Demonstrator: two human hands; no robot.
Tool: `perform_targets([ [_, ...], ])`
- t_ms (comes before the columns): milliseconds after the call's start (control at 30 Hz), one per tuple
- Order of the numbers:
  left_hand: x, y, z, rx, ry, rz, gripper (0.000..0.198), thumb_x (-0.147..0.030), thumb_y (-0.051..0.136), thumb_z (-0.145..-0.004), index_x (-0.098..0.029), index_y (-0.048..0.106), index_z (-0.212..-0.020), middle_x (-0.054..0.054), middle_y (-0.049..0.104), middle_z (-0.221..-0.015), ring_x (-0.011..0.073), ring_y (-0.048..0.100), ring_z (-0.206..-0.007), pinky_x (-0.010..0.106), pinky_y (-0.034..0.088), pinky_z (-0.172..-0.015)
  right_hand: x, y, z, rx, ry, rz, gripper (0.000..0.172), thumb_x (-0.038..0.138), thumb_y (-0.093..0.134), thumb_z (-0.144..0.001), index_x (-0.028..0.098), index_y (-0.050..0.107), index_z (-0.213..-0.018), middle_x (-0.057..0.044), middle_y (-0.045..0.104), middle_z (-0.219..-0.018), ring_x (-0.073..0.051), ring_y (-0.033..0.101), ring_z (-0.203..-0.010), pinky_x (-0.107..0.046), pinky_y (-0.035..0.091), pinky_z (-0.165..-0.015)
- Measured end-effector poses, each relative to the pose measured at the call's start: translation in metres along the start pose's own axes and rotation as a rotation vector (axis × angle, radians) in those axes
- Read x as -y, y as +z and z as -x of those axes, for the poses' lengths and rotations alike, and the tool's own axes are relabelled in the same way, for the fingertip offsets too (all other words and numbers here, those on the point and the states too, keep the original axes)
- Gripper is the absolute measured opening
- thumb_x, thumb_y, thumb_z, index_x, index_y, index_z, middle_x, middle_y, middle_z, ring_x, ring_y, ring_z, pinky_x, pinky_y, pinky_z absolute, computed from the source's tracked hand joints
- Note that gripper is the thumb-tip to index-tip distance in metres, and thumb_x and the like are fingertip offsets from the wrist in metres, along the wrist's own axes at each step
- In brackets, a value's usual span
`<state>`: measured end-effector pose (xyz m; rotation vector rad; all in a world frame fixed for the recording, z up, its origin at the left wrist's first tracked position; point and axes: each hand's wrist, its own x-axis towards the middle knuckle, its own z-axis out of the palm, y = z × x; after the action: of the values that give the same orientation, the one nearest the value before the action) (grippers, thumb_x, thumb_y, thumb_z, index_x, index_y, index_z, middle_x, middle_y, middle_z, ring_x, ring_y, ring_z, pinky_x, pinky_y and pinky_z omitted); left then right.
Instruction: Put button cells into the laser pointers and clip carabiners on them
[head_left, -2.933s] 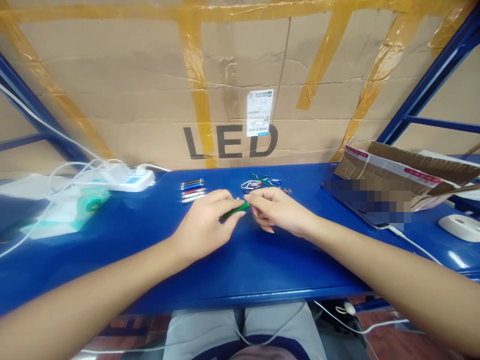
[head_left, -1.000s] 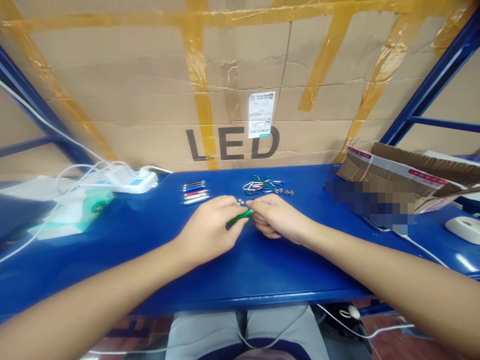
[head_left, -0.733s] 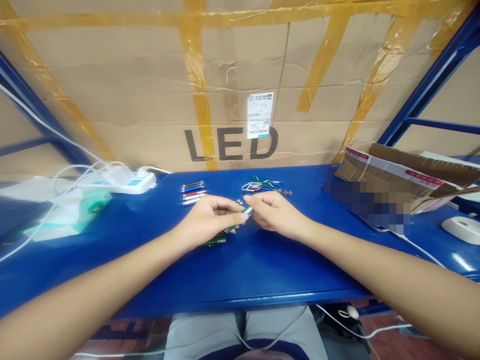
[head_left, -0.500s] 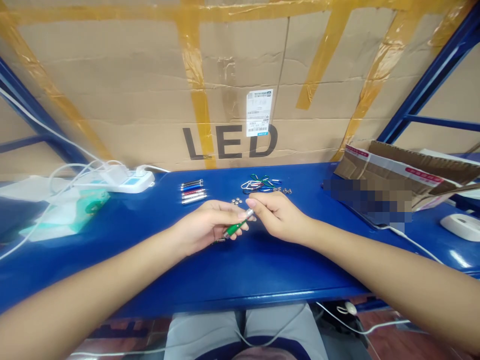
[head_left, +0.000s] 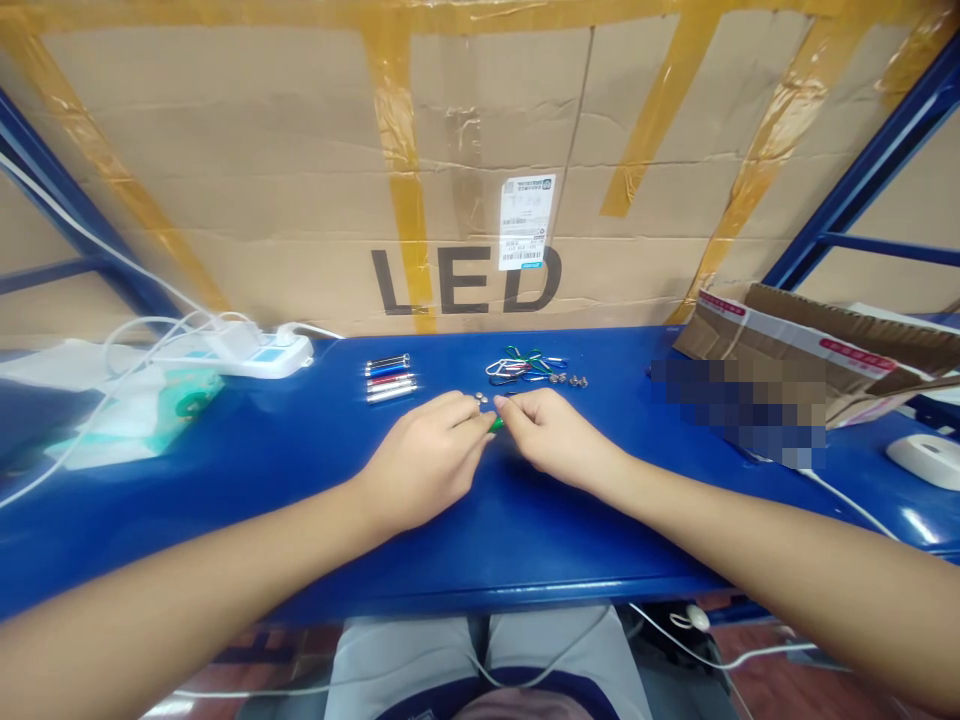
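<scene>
A slim green mini flashlight [head_left: 496, 424] with silver metal ends is held between my two hands above the blue table; only a short green piece shows between the fingers. My left hand [head_left: 424, 455] is closed round it, back of the hand up. The thumb and fingers of my right hand [head_left: 559, 438] pinch at its other end, which the hand hides. Just beyond my fingertips lie small silver button cells [head_left: 481, 398]. Several coloured carabiner clips [head_left: 525, 364] are heaped farther back, with small metal parts [head_left: 577, 381] beside them. Left of these is a row of similar slim tubes [head_left: 390, 378].
A power strip [head_left: 281, 355] with white cables and a green-and-white packet [head_left: 169, 415] sit at the left. On the right are an open cardboard box [head_left: 795, 345], a blurred-out dark object [head_left: 739, 415] and a white mouse [head_left: 926, 460]. A large carton [head_left: 300, 200] stands behind.
My left hand has turned over, from cradling the flashlight with its body showing to covering it back-up. My right hand remains at the flashlight's end. The view has shifted slightly.
</scene>
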<state>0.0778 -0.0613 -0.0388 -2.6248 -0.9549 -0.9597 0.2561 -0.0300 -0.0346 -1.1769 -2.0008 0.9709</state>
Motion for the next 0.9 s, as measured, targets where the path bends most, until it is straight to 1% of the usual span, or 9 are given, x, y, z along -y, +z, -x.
perform_targets([
  [133, -0.003, -0.007, -0.004, -0.048, -0.073, 0.098, 0.017, -0.015, 0.059, -0.091, -0.012, 0.075, -0.095, 0.009, 0.07, -0.083, 0.0177, 0.063, -0.076, 0.03, 0.054, -0.071, 0.004, -0.011, -0.001, 0.168, 0.155, -0.283, 0.047, 0.038, 0.045, -0.097, 0.023, 0.031, -0.055, 0.009, 0.027, -0.04, -0.006, 0.021, -0.034, -0.022, 0.016, -0.036],
  [267, -0.006, -0.016, -0.011, -0.073, -0.183, 0.239, 0.012, -0.019, 0.066, -0.088, -0.015, 0.076, -0.093, 0.005, 0.071, -0.079, 0.0131, 0.062, -0.068, 0.026, 0.052, -0.067, 0.007, -0.023, 0.0, 0.284, 0.074, -0.414, 0.05, 0.045, 0.044, -0.099, 0.022, 0.035, -0.055, 0.009, 0.027, -0.042, -0.006, 0.022, -0.035, -0.021, 0.02, -0.036],
  [367, -0.006, -0.018, -0.014, -0.042, -0.298, 0.358, 0.014, -0.022, 0.068, -0.086, -0.015, 0.077, -0.094, 0.004, 0.07, -0.078, 0.0126, 0.061, -0.067, 0.025, 0.052, -0.065, 0.007, -0.027, 0.0, 0.252, -0.043, -0.321, 0.052, 0.05, 0.043, -0.099, 0.02, 0.04, -0.057, 0.007, 0.032, -0.046, -0.007, 0.029, -0.04, -0.022, 0.025, -0.04],
  [433, -0.004, -0.018, -0.014, 0.007, -0.435, 0.513, 0.017, -0.028, 0.07, -0.085, -0.014, 0.077, -0.093, 0.005, 0.07, -0.079, 0.0132, 0.062, -0.066, 0.026, 0.053, -0.062, 0.005, -0.028, -0.001, 0.204, -0.157, -0.226, 0.054, 0.054, 0.044, -0.098, 0.02, 0.04, -0.057, 0.006, 0.035, -0.049, -0.007, 0.031, -0.045, -0.023, 0.026, -0.044],
  [500, -0.001, -0.017, -0.014, 0.074, -0.588, 0.688, 0.023, -0.035, 0.071, -0.084, -0.014, 0.077, -0.093, 0.004, 0.069, -0.079, 0.014, 0.063, -0.065, 0.026, 0.054, -0.06, 0.003, -0.027, -0.002, 0.156, -0.259, -0.149, 0.057, 0.061, 0.043, -0.096, 0.021, 0.037, -0.057, 0.006, 0.033, -0.052, -0.008, 0.029, -0.049, -0.024, 0.027, -0.048],
  [567, 0.0, -0.017, -0.014, 0.122, -0.667, 0.782, 0.026, -0.039, 0.073, -0.082, -0.015, 0.076, -0.091, 0.003, 0.068, -0.077, 0.014, 0.062, -0.064, 0.026, 0.053, -0.058, 0.001, -0.025, -0.002, 0.127, -0.326, -0.084, 0.059, 0.067, 0.04, -0.094, 0.021, 0.033, -0.057, 0.005, 0.03, -0.055, -0.009, 0.027, -0.052, -0.025, 0.026, -0.05],
  [633, -0.001, -0.018, -0.015, 0.129, -0.654, 0.77, 0.023, -0.036, 0.074, -0.081, -0.015, 0.076, -0.086, 0.003, 0.066, -0.075, 0.013, 0.06, -0.063, 0.025, 0.052, -0.057, 0.0, -0.022, -0.002, 0.105, -0.349, -0.032, 0.06, 0.07, 0.035, -0.094, 0.021, 0.032, -0.058, 0.005, 0.029, -0.056, -0.009, 0.027, -0.054, -0.026, 0.026, -0.051],
  [733, -0.004, -0.019, -0.016, 0.078, -0.562, 0.677, 0.015, -0.029, 0.073, -0.081, -0.014, 0.076, -0.081, 0.002, 0.064, -0.072, 0.0116, 0.057, -0.063, 0.023, 0.048, -0.055, 0.001, -0.017, 0.001, 0.07, -0.324, 0.004, 0.06, 0.068, 0.033, -0.096, 0.021, 0.032, -0.058, 0.004, 0.03, -0.055, -0.01, 0.028, -0.054, -0.026, 0.025, -0.051],
  [900, -0.008, -0.016, -0.011, -0.052, -0.308, 0.371, 0.008, -0.018, 0.069, -0.085, -0.015, 0.075, -0.082, 0.003, 0.066, -0.071, 0.0116, 0.058, -0.063, 0.024, 0.049, -0.061, 0.006, -0.009, 0.004, 0.01, -0.212, 0.008, 0.057, 0.058, 0.038, -0.097, 0.021, 0.03, -0.055, 0.005, 0.026, -0.053, -0.008, 0.024, -0.05, -0.026, 0.02, -0.047],
])
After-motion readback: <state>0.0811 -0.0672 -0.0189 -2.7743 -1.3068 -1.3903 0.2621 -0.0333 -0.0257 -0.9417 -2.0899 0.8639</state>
